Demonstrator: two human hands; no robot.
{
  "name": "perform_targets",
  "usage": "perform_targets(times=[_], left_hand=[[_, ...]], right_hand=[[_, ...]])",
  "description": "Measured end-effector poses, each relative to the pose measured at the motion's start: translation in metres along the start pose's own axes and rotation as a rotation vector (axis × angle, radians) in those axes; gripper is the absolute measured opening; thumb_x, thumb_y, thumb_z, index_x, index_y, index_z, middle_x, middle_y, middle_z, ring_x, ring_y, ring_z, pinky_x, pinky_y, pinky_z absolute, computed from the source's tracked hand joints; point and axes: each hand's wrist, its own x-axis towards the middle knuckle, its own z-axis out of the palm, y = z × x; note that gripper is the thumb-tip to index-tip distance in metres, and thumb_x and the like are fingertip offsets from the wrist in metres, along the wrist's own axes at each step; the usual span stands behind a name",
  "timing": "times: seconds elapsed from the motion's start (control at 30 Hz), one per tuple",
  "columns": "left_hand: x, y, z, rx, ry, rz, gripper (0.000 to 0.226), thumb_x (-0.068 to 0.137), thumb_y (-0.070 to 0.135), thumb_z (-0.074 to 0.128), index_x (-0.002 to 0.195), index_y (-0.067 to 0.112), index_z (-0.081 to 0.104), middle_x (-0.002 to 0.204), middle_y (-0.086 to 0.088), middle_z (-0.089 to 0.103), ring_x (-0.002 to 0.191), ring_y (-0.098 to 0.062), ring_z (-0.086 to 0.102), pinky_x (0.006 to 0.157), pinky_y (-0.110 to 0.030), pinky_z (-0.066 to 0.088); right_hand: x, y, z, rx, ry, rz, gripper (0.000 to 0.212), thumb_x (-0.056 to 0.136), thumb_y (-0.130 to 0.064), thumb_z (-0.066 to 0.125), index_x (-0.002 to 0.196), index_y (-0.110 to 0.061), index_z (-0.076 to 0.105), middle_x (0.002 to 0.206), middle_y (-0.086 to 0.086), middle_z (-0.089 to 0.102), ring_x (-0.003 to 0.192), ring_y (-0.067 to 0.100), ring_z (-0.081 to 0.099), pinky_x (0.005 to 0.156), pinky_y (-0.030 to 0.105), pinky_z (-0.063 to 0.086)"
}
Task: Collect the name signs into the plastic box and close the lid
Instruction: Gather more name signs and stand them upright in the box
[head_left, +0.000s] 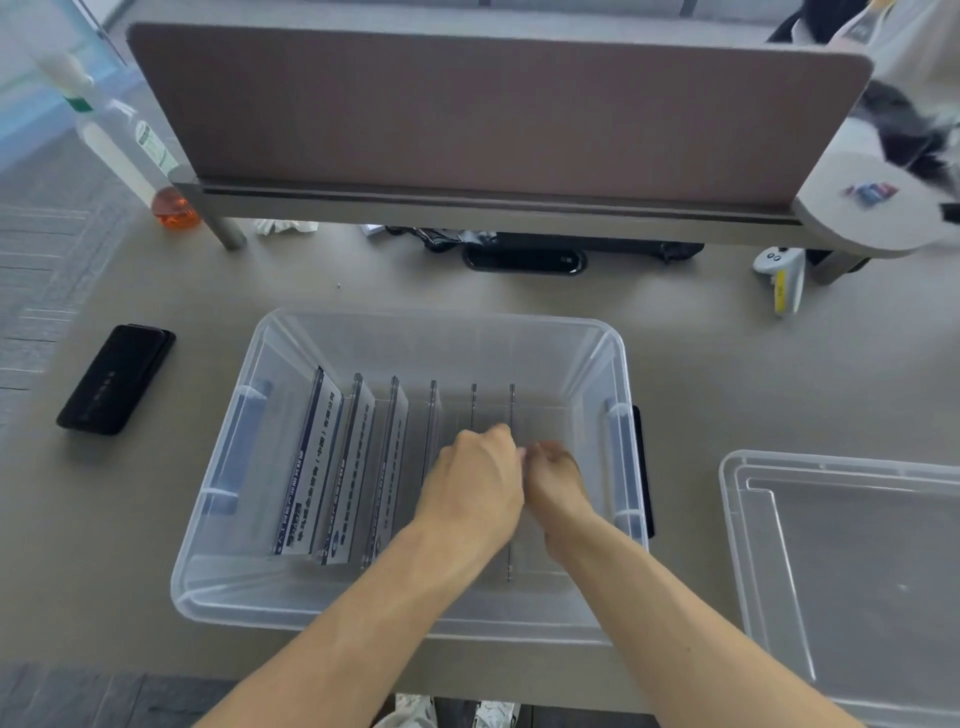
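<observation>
A clear plastic box (291, 597) sits on the desk in front of me. Inside it several clear acrylic name signs (358, 467) stand on edge in a row, the left ones showing printed text. Both hands reach down into the box at its right half. My left hand (475, 483) is curled over the top edge of the rightmost sign (511, 405). My right hand (556, 475) sits just beside it, fingers bent at the same sign. How firmly either hand grips it is hidden. The clear lid (852, 571) lies flat on the desk to the right of the box.
A black phone (117, 376) lies left of the box. A brown divider panel (493, 109) and shelf run across the back. A bottle with orange liquid (174, 205) stands back left, a white controller (782, 275) back right, and a person's dark clothing at far right.
</observation>
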Motion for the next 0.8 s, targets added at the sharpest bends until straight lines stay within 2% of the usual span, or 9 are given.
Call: perform_targets(times=[0.07, 0.17, 0.23, 0.27, 0.4, 0.5, 0.6, 0.7, 0.8], left_hand=[[0.001, 0.004, -0.030, -0.106, 0.073, 0.009, 0.033, 0.102, 0.039, 0.047, 0.120, 0.014, 0.062, 0.100, -0.008, 0.075, 0.095, -0.031, 0.071, 0.082, -0.039, 0.058], [-0.002, 0.018, -0.084, -0.268, 0.198, 0.037, 0.038, 0.102, 0.039, 0.051, 0.133, 0.020, 0.061, 0.114, 0.004, 0.074, 0.098, -0.017, 0.069, 0.084, -0.027, 0.051], [-0.011, 0.026, -0.119, -0.377, 0.279, 0.067, 0.033, 0.102, 0.036, 0.053, 0.130, 0.022, 0.063, 0.113, 0.007, 0.071, 0.091, -0.010, 0.067, 0.078, -0.022, 0.048], [-0.014, 0.029, -0.134, -0.438, 0.312, 0.080, 0.029, 0.101, 0.034, 0.055, 0.126, 0.024, 0.065, 0.111, 0.009, 0.071, 0.091, -0.008, 0.067, 0.078, -0.021, 0.050], [-0.022, 0.050, -0.180, -0.667, 0.368, 0.110, 0.015, 0.098, 0.028, 0.063, 0.113, 0.032, 0.066, 0.105, 0.011, 0.071, 0.100, -0.012, 0.070, 0.091, -0.046, 0.058], [-0.025, 0.079, -0.199, -0.791, 0.316, 0.153, 0.016, 0.091, 0.032, 0.071, 0.103, 0.039, 0.064, 0.109, 0.003, 0.072, 0.101, -0.017, 0.070, 0.094, -0.053, 0.056], [-0.023, 0.115, -0.195, -0.864, 0.204, 0.238, 0.023, 0.081, 0.040, 0.069, 0.104, 0.037, 0.065, 0.109, 0.000, 0.072, 0.103, -0.022, 0.070, 0.091, -0.050, 0.057], [-0.022, 0.154, -0.162, -0.872, 0.029, 0.299, 0.016, 0.096, 0.029, 0.067, 0.110, 0.033, 0.062, 0.111, 0.002, 0.069, 0.107, -0.018, 0.068, 0.090, -0.045, 0.058], [-0.029, 0.196, -0.113, -0.834, -0.089, 0.291, 0.025, 0.098, 0.032, 0.063, 0.122, 0.025, 0.061, 0.114, 0.005, 0.068, 0.107, -0.014, 0.066, 0.089, -0.040, 0.059]], right_hand=[[-0.022, -0.021, -0.008, 0.038, 0.043, -0.113, 0.047, 0.105, -0.036, 0.036, 0.147, -0.016, 0.042, 0.140, 0.005, 0.055, 0.128, 0.027, 0.053, 0.105, 0.042, 0.046], [-0.067, -0.059, -0.026, 0.098, 0.013, -0.259, 0.048, 0.106, -0.035, 0.039, 0.151, -0.017, 0.037, 0.135, -0.003, 0.051, 0.113, 0.013, 0.048, 0.085, 0.023, 0.042], [-0.099, -0.083, -0.038, 0.112, -0.009, -0.328, 0.050, 0.106, -0.036, 0.041, 0.152, -0.018, 0.037, 0.140, -0.003, 0.051, 0.110, 0.010, 0.047, 0.087, 0.021, 0.037], [-0.114, -0.095, -0.044, 0.119, -0.023, -0.361, 0.049, 0.105, -0.037, 0.042, 0.151, -0.019, 0.038, 0.135, -0.005, 0.053, 0.108, 0.009, 0.048, 0.087, 0.022, 0.037], [-0.166, -0.137, -0.070, 0.175, -0.059, -0.511, 0.041, 0.103, -0.042, 0.047, 0.140, -0.026, 0.048, 0.106, -0.019, 0.057, 0.100, 0.005, 0.056, 0.093, 0.028, 0.045], [-0.189, -0.160, -0.093, 0.239, -0.034, -0.596, 0.029, 0.098, -0.046, 0.053, 0.124, -0.034, 0.056, 0.102, -0.014, 0.063, 0.096, 0.006, 0.061, 0.096, 0.037, 0.051], [-0.201, -0.165, -0.127, 0.263, 0.042, -0.655, 0.019, 0.093, -0.048, 0.056, 0.111, -0.041, 0.058, 0.101, -0.014, 0.066, 0.105, 0.010, 0.065, 0.102, 0.041, 0.052], [-0.201, -0.144, -0.177, 0.265, 0.166, -0.631, 0.025, 0.097, -0.043, 0.057, 0.118, -0.030, 0.062, 0.105, -0.011, 0.068, 0.109, 0.011, 0.065, 0.105, 0.043, 0.051], [-0.191, -0.101, -0.239, 0.260, 0.291, -0.537, 0.023, 0.097, -0.046, 0.055, 0.114, -0.032, 0.062, 0.109, -0.009, 0.066, 0.113, 0.014, 0.064, 0.106, 0.045, 0.050]])
